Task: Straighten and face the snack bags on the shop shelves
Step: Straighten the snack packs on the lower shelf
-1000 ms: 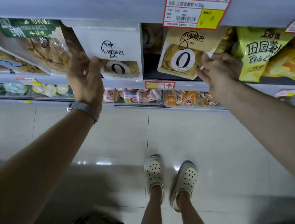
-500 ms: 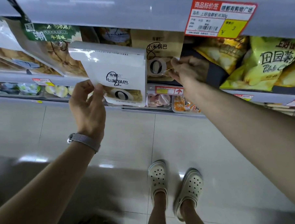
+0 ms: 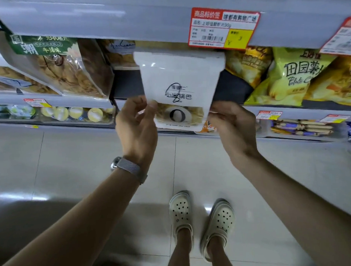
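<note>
Left hand (image 3: 137,130) and right hand (image 3: 234,128) pinch 1 white snack bag (image 3: 180,76).

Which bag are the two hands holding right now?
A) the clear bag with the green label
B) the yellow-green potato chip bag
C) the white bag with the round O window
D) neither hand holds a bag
C: the left hand and the right hand each pinch a lower corner of the white bag, its printed face toward the camera.
</note>
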### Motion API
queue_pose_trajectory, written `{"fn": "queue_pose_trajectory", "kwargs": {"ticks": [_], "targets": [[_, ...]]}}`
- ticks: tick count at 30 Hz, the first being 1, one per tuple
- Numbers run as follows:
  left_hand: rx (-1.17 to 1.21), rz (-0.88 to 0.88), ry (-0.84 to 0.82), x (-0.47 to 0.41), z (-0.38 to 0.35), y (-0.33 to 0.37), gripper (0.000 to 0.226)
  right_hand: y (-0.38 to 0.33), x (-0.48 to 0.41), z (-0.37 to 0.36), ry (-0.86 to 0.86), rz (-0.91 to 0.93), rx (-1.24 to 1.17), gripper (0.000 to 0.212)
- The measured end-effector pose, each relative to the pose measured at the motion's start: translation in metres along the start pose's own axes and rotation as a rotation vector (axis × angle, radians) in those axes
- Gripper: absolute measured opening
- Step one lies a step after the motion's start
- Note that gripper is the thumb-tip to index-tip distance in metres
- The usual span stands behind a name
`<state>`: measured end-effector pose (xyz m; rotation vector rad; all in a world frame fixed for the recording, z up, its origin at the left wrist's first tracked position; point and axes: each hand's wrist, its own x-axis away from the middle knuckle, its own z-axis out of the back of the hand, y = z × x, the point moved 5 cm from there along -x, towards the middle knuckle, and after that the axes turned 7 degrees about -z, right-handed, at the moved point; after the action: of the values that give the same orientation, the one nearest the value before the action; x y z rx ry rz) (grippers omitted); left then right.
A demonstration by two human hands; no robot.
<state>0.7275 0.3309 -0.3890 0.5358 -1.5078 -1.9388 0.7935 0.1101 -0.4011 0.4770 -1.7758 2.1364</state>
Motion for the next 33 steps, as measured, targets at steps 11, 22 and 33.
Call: {"fn": "queue_pose_trajectory", "kwargs": {"ticks": [11, 22, 33], "targets": [[-0.167, -0.131, -0.060, 0.006, -0.105, 0.034, 0.012, -0.012, -0.012, 0.069, 0.313, 0.079, 0.069, 0.027], [-0.003, -0.098, 0.047, -0.003, -0.142, 0.029, 0.003, -0.022, -0.043, 0.052, 0.250, 0.034, 0.109, 0.021], [-0.121, -0.179, -0.237, -0.004, -0.145, 0.013, 0.025, -0.014, -0.061, 0.049, 0.191, 0.044, 0.024, 0.047]]}}
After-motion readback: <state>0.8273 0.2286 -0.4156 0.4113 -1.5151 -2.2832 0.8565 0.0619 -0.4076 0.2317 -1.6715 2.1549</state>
